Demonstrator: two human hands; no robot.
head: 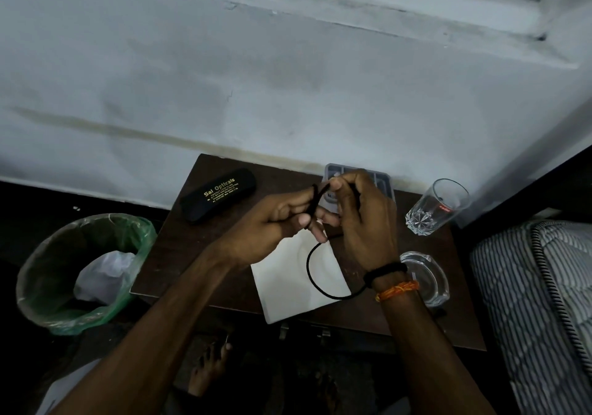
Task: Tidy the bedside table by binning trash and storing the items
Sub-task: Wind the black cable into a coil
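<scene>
Both hands pinch the black cord (pixel 309 273) above the table (pixel 166 254), left hand (pixel 272 225) and right hand (pixel 365 219) close together, slack looping below my grip; I'd judge it light, limp, tangle-prone, so hold near the coils.

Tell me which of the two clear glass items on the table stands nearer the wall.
The tall clear glass tumbler with red lettering, at the far right corner of the dark wooden table. The low clear glass ashtray sits nearer the person, by the right wrist.
</scene>
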